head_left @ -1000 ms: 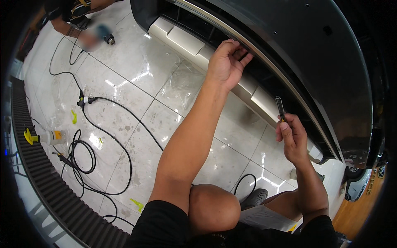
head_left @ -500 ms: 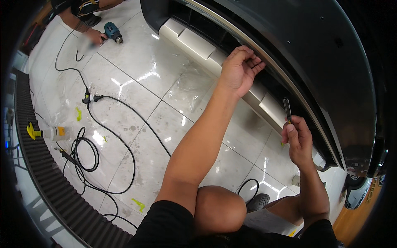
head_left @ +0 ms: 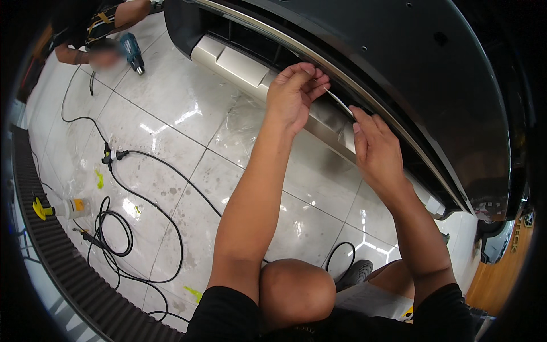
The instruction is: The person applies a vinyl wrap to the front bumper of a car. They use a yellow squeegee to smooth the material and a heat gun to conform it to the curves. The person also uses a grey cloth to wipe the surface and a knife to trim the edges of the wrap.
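My left hand is at the grille opening of a dark car bumper, its fingertips pinched together just below the long champagne-coloured trim strip. What those fingertips hold, if anything, is too small to make out. My right hand is closed round a slim cutter knife, whose handle is hidden in the palm. Its thin, bright metal end points up and left and reaches close to my left fingertips. Beneath both hands runs the pale lower bumper panel.
At the upper left a co-worker's hand, blurred, is beside a teal heat gun. Black cable with a connector loops over the tiled floor. A spray bottle, yellow-green scraps and clear film lie about.
My right hand has moved up and left with the knife, bringing its tip beside my left fingertips. The view has shifted slightly; my left hand stays at the trim.
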Tool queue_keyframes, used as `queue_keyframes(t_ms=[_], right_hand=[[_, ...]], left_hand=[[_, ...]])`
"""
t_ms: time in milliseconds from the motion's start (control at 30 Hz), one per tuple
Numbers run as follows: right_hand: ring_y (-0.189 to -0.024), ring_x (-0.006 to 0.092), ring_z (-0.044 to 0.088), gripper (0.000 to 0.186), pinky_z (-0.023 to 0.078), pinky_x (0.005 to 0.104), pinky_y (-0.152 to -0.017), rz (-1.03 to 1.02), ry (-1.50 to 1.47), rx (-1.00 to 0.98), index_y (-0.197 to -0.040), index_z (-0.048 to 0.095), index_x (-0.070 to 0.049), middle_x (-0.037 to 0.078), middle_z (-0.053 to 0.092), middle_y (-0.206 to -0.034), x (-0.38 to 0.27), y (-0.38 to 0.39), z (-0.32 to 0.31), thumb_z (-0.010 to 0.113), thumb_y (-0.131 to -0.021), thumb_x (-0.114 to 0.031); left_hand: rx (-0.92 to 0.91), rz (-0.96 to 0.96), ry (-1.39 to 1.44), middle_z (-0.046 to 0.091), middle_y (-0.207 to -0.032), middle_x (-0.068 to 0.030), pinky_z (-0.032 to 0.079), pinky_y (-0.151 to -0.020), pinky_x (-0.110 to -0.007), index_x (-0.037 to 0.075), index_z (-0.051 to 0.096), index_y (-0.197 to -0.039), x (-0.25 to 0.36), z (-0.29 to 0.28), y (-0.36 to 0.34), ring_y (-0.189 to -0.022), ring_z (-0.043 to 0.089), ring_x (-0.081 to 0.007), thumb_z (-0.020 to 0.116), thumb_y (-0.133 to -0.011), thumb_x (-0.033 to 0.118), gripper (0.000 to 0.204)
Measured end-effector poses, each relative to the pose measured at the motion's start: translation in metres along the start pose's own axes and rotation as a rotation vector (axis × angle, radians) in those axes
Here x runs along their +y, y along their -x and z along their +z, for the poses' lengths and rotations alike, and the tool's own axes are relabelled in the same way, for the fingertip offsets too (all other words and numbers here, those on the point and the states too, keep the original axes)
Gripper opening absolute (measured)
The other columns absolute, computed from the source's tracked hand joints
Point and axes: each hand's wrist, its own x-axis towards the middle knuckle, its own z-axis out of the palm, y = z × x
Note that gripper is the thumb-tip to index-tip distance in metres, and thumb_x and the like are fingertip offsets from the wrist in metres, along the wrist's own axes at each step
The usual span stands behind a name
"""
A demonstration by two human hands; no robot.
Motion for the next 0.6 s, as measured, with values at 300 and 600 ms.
queue_keyframes(t_ms=[300, 600], right_hand=[[-0.073, 0.0356, 0.063, 0.023, 0.051, 0.0458, -0.066, -0.012, 0.052, 0.05, -0.112, 0.063, -0.008, 0.016, 0.062, -0.086, -0.007, -0.017, 0.007, 0.055, -0.091, -0.013], [-0.082, 0.0361, 0.064, 0.041, 0.052, 0.0456, -0.075, -0.055, 0.121, -0.06, -0.124, 0.061, -0.007, 0.019, 0.062, -0.093, -0.021, -0.021, -0.003, 0.056, -0.084, -0.001]], left_hand=[[-0.005, -0.019, -0.004, 0.062, -0.093, -0.009, 0.052, -0.084, -0.036, 0.005, 0.058, -0.093, 0.001, -0.002, -0.001, -0.09, 0.063, -0.0227, 0.054, -0.091, 0.004, 0.005], [-0.046, -0.009, -0.009, 0.063, -0.095, -0.007, 0.052, -0.082, -0.032, 0.005, 0.059, -0.1, 0.002, -0.002, -0.004, -0.092, 0.063, -0.0206, 0.054, -0.094, 0.008, 0.009]])
